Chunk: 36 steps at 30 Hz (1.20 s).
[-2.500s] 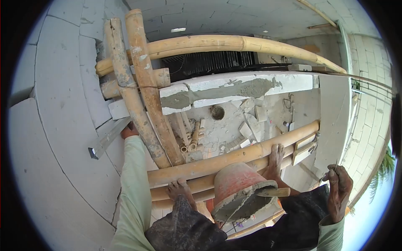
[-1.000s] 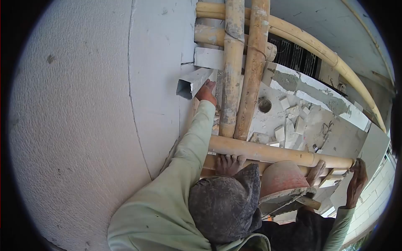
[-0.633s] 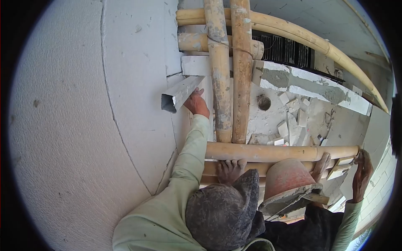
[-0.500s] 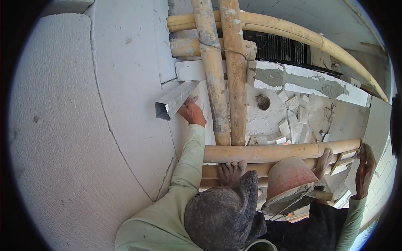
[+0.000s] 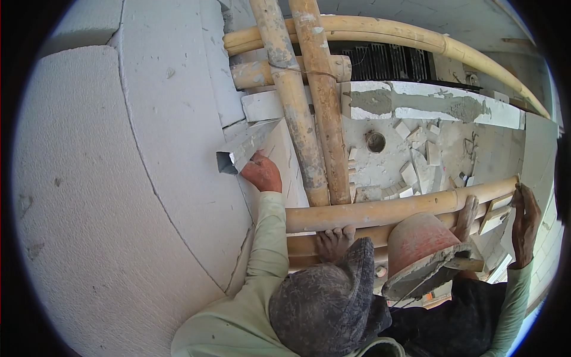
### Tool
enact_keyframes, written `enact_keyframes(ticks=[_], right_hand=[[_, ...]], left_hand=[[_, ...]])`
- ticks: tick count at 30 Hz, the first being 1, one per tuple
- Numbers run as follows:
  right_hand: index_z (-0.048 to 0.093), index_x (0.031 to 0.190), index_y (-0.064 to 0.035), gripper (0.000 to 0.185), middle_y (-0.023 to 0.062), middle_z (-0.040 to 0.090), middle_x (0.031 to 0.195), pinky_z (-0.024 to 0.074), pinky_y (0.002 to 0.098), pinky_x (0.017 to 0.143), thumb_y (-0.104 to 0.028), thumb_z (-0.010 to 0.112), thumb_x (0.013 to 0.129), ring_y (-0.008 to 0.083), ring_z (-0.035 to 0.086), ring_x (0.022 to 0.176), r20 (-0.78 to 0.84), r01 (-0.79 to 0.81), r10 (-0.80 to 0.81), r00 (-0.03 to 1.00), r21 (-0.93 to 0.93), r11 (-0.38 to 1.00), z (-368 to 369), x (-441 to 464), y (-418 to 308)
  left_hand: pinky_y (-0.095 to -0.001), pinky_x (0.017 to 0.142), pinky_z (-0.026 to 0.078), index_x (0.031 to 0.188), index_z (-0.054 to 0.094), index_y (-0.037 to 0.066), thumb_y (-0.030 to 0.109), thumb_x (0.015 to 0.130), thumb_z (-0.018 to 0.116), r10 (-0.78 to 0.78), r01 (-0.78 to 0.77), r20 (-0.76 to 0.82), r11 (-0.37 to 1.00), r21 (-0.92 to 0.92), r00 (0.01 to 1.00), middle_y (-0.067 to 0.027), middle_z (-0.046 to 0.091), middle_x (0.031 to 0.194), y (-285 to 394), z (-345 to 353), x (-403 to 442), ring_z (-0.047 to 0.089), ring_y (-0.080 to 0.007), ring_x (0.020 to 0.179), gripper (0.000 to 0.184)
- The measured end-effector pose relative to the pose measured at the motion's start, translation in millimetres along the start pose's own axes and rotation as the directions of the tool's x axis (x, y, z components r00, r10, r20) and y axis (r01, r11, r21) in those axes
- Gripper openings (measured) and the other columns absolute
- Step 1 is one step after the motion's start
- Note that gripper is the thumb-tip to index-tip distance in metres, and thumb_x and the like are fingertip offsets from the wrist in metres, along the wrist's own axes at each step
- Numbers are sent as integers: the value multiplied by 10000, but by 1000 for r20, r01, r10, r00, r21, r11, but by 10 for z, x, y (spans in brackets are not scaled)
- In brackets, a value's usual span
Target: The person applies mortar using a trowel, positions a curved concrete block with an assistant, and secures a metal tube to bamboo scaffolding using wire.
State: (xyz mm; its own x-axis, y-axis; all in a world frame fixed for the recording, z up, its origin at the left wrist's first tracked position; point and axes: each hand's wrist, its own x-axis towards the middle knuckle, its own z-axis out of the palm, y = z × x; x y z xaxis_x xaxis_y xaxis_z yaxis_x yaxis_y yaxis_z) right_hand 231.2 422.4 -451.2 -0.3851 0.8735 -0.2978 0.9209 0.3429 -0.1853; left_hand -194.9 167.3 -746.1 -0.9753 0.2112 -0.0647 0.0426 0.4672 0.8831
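Observation:
My left hand [image 5: 262, 172] is closed on the lower side of a shiny metal channel [image 5: 248, 144]. The channel has a hollow square end and lies along a white block wall [image 5: 172, 137]. At the right, my right hand [image 5: 526, 223] has its fingers stretched out, their tips by the end of a bamboo pole [image 5: 380, 206] and a wall edge. A cement-smeared red bucket [image 5: 423, 241] sits low between the arms, a wooden handle [image 5: 465, 264] at its mouth. Bare feet [image 5: 336, 242] rest on the lower bamboo poles.
Two upright bamboo poles [image 5: 324, 101] are tied with wire to crosswise poles [image 5: 380, 28]. Beyond them runs a low block wall [image 5: 434, 106] with mortar on top. Broken white blocks [image 5: 425, 166] and a round container [image 5: 375, 141] lie below. A dusty dark cap [image 5: 321, 291] fills the bottom.
The view has shifted slightly. My left hand has moved a little left and down along the metal channel, still holding it. My right hand stays by the bamboo pole's end.

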Motion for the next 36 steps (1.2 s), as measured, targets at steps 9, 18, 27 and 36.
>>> enact_keyframes(ticks=[9,18,27,36], right_hand=[[557,975,34,139,176,571,795,452,385,598,63,559,839,352,578,669,87,403,-439,894,274,873,574,671,-1521],[641,931,18,168,228,643,792,507,465,693,-117,584,849,414,634,758,47,502,-652,756,598,625,2474,1425,-3797],[674,969,-14,222,210,664,825,527,441,741,-159,610,814,376,650,807,150,492,-643,751,523,696,2876,1458,-3767],[660,927,-19,206,217,655,802,523,457,745,-187,611,818,398,641,824,119,507,-668,734,558,657,2898,1479,-3819]], left_hand=[[-344,647,469,833,548,-98,2,777,369,16,-16,-1,1000,-19,1000,-154,608,656,25,49,68,592,-256,586,213],[-340,710,492,876,577,-89,-9,791,470,-37,38,14,998,-50,999,-140,663,874,-17,75,71,608,-228,698,159],[-296,623,486,1030,559,-92,-34,855,442,2,-3,-10,995,-101,1000,-115,620,958,104,82,95,589,-184,745,219],[-293,595,486,979,554,-97,-1,868,433,-78,80,35,995,-61,996,-135,630,907,81,47,81,608,-188,689,191]])
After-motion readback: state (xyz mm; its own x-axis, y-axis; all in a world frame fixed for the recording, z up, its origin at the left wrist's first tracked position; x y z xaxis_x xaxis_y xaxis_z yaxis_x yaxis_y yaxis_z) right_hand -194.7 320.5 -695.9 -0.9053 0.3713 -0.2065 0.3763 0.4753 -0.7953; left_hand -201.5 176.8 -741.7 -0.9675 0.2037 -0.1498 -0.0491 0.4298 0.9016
